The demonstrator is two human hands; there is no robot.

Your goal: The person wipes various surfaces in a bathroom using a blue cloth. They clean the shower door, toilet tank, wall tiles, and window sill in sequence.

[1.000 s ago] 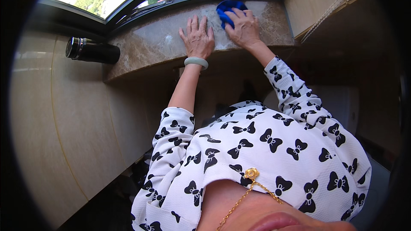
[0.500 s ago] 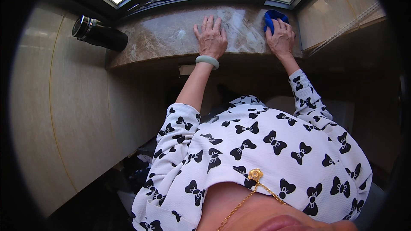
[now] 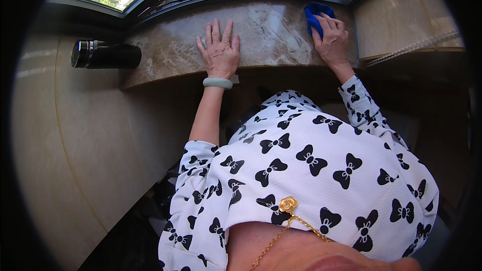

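While gripping a half-hidden blue cloth (image 3: 313, 11), upper right, with bent fingers of the right hand (image 3: 332, 43), rests the left hand (image 3: 221, 53), fingers wide apart, on the stone ledge (image 3: 273, 45), upper middle

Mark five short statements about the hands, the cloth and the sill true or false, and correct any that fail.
1. The black flask is at the left end of the stone sill. True.
2. The left hand grips the flask. False: it rests on the sill with its fingers spread, apart from the flask.
3. The right hand has the blue cloth under its fingers. True.
4. The blue cloth lies right beside the flask. False: it is toward the other end of the sill.
5. The pale bangle is on the left wrist. True.
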